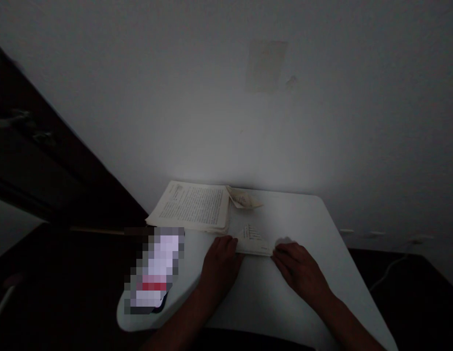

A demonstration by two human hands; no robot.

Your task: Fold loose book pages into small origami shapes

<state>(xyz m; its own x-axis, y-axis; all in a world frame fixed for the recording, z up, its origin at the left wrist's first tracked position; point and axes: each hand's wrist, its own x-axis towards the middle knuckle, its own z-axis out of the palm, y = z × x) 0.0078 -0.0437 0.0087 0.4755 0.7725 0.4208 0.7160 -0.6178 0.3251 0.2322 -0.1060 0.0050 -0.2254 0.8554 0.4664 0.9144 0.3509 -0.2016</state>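
A small printed paper, folded to a peak with a straight strip along its near edge (253,240), lies on the white table (295,214). My left hand (222,258) grips its left corner with bent fingers. At the right corner, my right hand (297,265) pinches the paper between thumb and fingers. Just beyond sits another folded printed paper (245,199), pointed at its right end, beside the stack of printed pages (197,207).
A phone with a lit, pixelated screen (156,270) lies at the table's left side. Behind the table rises a pale wall (211,122) with a patch on it (265,66). A dark door (39,146) stands at the left, and a cable (389,270) hangs at the right.
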